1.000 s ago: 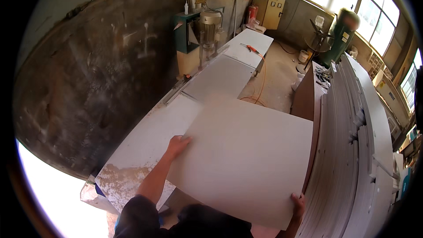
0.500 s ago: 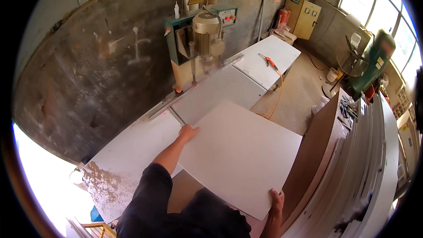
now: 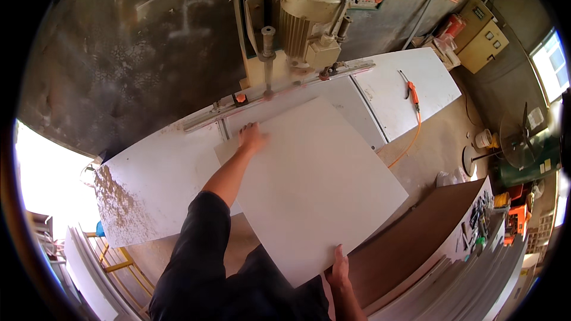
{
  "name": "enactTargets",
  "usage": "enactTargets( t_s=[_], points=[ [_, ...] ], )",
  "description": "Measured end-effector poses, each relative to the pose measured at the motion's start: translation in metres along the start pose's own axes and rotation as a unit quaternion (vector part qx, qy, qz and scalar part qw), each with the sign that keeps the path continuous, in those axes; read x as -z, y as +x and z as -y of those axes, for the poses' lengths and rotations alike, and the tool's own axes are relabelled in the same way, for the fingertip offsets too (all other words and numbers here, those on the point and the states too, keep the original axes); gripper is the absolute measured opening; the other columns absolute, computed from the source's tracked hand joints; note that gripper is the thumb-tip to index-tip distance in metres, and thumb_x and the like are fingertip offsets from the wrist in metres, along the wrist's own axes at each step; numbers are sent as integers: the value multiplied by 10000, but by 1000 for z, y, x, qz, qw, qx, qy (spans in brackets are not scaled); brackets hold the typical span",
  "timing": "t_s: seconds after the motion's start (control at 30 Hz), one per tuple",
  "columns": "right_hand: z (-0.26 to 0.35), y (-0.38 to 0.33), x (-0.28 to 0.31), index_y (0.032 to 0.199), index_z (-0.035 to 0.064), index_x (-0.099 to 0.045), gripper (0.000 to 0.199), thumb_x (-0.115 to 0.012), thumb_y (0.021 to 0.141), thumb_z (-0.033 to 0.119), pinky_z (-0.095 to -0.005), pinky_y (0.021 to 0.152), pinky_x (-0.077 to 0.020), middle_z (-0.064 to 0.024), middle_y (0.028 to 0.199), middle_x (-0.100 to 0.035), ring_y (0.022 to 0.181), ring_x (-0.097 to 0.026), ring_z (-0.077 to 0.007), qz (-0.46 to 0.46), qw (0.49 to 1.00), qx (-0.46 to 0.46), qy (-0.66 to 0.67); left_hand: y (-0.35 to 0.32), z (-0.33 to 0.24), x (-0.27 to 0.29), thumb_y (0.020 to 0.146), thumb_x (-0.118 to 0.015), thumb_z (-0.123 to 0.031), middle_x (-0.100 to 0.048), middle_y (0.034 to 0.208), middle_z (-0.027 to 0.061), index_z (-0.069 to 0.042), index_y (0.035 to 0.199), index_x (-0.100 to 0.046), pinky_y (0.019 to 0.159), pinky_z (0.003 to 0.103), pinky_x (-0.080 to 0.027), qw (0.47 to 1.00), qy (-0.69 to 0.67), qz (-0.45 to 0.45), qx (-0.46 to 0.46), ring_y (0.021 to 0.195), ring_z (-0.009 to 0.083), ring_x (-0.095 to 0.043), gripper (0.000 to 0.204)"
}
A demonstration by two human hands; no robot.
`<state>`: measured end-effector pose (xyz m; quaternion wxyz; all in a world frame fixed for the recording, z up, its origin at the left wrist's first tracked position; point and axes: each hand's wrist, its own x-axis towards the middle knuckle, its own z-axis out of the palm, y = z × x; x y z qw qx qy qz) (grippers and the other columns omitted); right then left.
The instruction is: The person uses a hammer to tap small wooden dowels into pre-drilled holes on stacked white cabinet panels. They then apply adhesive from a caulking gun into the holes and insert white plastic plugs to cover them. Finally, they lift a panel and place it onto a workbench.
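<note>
A: What is hidden or hard to make out?
B: The near edge of the white panel (image 3: 312,187) is partly covered by the person's dark clothing, and the fingertips of the right hand (image 3: 340,268) curl out of sight under that edge. The drill tip of the boring machine (image 3: 303,21) is too small to make out. The stacked boards (image 3: 452,288) to the right of the right hand are cut off by the picture's rim.

A: Which way does the panel point?
B: It is nearly square and lies flat, turned so that 1 corner points away from the person, toward the machine's fence rail (image 3: 279,92), and the opposite corner points back at the body. No long axis can be told.

A: Where does it lie relative to the hands?
B: Between the 2 hands. The left hand (image 3: 253,138) rests open, palm down, on the far left corner, over the white worktable (image 3: 160,184). The right hand grips the near edge. The panel's far half lies on the table; its near half overhangs. An orange-handled tool (image 3: 414,94) lies well beyond the panel, on the right.
</note>
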<state>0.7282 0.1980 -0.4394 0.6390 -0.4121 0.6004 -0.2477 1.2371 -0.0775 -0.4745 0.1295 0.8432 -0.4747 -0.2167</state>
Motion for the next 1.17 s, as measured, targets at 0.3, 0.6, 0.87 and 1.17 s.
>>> enactTargets(
  t_s=[0.3,0.6,0.87,1.17],
  points=[
    [55,56,-37,1566,53,-418,722,-381,1121,621,-502,1178,-421,-123,1515,-548,1377,-533,-321,35,909,-262,321,-200,2,-9,843,-827,-255,-336,1639,254,48,1535,-415,1249,578,-279,967,-104,-234,-6,1522,469,-297,861],
    [-30,118,-11,1406,-22,-546,477,-693,998,176,-443,1028,-513,-149,1288,-664,1148,-644,-309,383,888,-175,184,-436,-35,-150,986,-754,-329,-720,926,93,89,1122,-728,736,348,-543,734,-538,-26,414,848,170,-663,440],
    [129,205,73,1348,49,-671,401,-681,1063,330,-347,992,-556,-109,1225,-752,1083,-722,-212,516,799,-145,-271,-415,-18,-190,988,-750,-310,-741,1043,102,53,1176,-728,817,375,-544,774,-470,-102,412,948,193,-664,410],
    [272,526,292,1369,58,-639,467,-785,966,244,-344,900,-588,-76,1117,-772,1032,-732,-194,-71,990,108,-48,-409,-44,-212,974,-776,-346,-679,1359,188,34,1492,-519,1053,402,-517,722,-515,-210,412,1221,302,-654,692]
  ],
)
